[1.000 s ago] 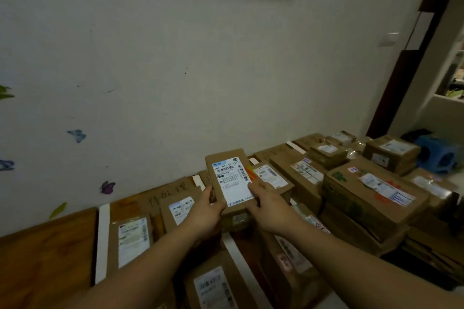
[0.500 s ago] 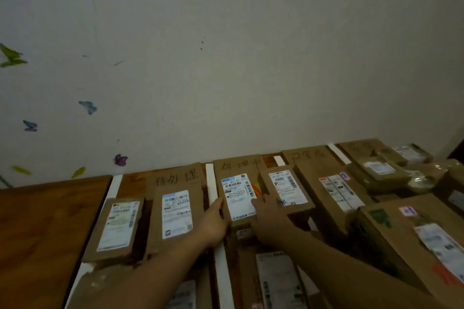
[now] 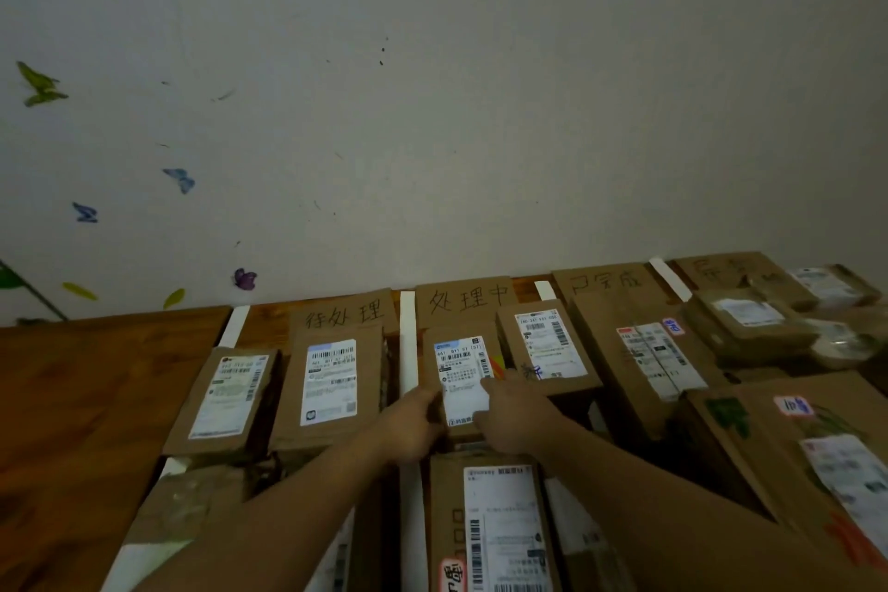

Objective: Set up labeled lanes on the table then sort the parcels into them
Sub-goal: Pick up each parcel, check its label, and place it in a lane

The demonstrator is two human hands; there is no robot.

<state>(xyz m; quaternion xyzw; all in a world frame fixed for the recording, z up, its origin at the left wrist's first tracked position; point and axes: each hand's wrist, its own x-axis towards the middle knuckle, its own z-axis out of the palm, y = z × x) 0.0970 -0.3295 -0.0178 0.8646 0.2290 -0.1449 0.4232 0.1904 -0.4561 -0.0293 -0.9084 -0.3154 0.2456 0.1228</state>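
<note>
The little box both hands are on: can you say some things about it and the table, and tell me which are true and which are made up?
1. The left hand and the right hand both hold the small parcel. True.
2. The small parcel lies in the lane furthest left. False: it lies one lane further right, just below the card reading 处理中.
3. A white strip runs along the left side of the small parcel's lane. True.
4. Nothing is stuck on the wall. False: it has butterfly stickers, among them a purple butterfly sticker.
</note>
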